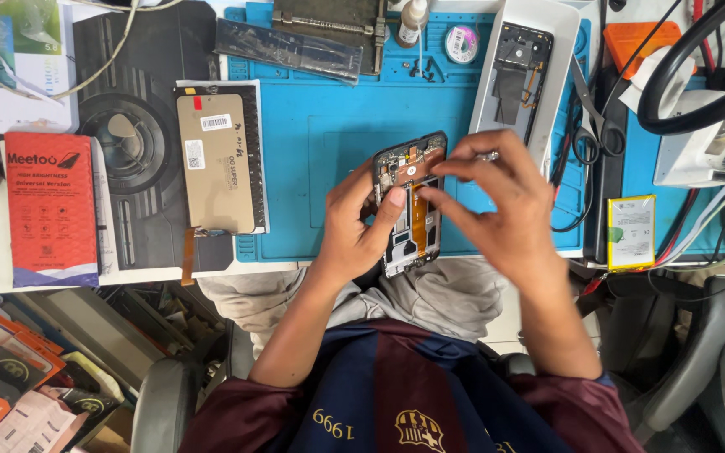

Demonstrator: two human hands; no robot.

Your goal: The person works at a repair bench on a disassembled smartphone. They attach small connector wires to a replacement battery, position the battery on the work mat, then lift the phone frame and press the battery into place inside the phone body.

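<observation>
From the head camera, the left hand [354, 226] grips an opened phone [410, 205] by its left edge, thumb pressed across the frame, holding it over the near edge of the blue mat [329, 151]. The right hand [505, 210] hovers over the phone's right side, thumb and forefinger pinched together at the upper circuit area; whether anything small sits between them I cannot tell. The back cover is already off and the inner boards and orange ribbon cable lie exposed. A replacement screen [218, 164] rests untouched to the left, so fitting it appears left to do. A white tray [539, 25] with another frame lies far right, a yellow battery [631, 232] beside it.
</observation>
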